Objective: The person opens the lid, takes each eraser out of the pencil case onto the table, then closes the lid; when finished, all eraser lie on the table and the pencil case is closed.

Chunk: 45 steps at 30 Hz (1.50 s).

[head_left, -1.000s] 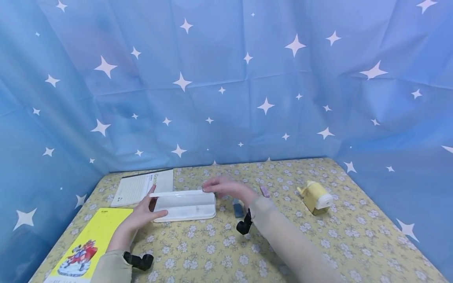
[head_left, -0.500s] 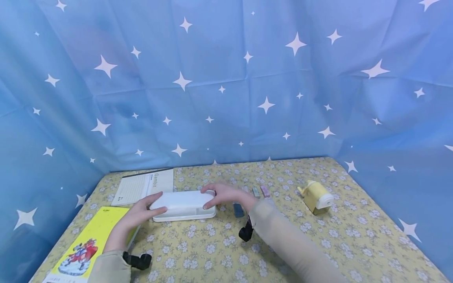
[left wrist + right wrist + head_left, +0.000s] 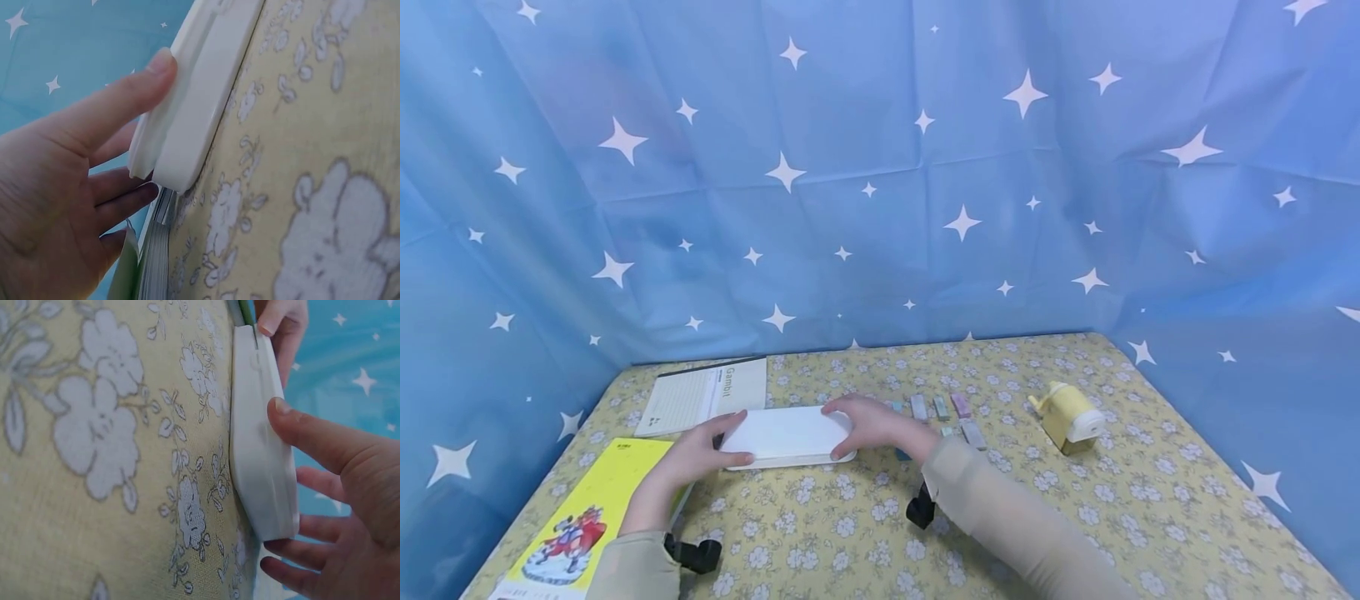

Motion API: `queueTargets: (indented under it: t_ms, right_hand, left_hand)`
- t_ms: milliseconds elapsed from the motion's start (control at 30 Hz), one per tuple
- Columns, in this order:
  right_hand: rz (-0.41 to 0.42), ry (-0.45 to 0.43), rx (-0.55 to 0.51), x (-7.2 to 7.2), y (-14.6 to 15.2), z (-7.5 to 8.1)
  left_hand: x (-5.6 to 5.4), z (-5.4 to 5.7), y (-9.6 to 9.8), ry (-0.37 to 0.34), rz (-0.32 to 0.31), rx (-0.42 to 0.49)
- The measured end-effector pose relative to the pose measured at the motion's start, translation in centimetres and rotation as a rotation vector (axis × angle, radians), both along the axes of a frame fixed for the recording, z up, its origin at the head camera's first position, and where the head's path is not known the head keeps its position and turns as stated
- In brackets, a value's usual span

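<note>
A white pencil case (image 3: 792, 432) lies flat on the flowered tablecloth, its lid down over the base. My left hand (image 3: 694, 452) holds the left end, thumb along the front and fingers round the far side. At the right end my right hand (image 3: 874, 423) grips it the same way. In the left wrist view a narrow gap shows between the lid and the base of the pencil case (image 3: 203, 87). The right wrist view has the thumb of my right hand (image 3: 350, 487) on the lid edge. Whatever the case contains is hidden.
Left of the case lie a yellow-covered book (image 3: 591, 508) and a notebook (image 3: 703, 396) behind it. Several small pastel blocks, perhaps erasers (image 3: 960, 406), sit beyond my right wrist. A yellow pencil sharpener with a crank (image 3: 1070, 418) stands farther right. A starry blue curtain (image 3: 880, 208) hangs behind.
The pencil case's lid has swung down toward me from upright to lying over the base. My right hand moved from the raised lid edge to the right end; my left hand stayed at the left end.
</note>
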State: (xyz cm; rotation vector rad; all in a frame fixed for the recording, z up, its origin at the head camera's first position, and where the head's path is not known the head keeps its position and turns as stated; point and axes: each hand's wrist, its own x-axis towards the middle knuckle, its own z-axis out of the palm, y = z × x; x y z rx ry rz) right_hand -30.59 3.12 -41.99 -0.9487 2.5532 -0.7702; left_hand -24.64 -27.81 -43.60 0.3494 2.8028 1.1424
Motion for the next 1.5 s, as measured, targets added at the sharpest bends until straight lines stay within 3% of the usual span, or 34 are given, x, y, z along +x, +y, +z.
queueTargets:
  t_ms: [400,733,1167,1500]
  right_hand:
    - [-0.013,0.036,0.022,0.3,-0.1,-0.3]
    - [0.021,0.036,0.017,0.2,0.4,-0.5]
    - [0.018,0.059,0.063,-0.6,2.2,0.1]
    - [-0.005,0.049,0.059,-0.4,3.0,0.1]
  left_hand:
    - [0.5,1.0,0.9,-0.058,0.056,-0.085]
    - [0.4,0.8,0.9,0.011,0.051,-0.182]
    - [-0.4,0.4,2.6,0.087,0.026,-0.211]
    - [-0.2,0.4,3.5,0.048,0.042,-0.176]
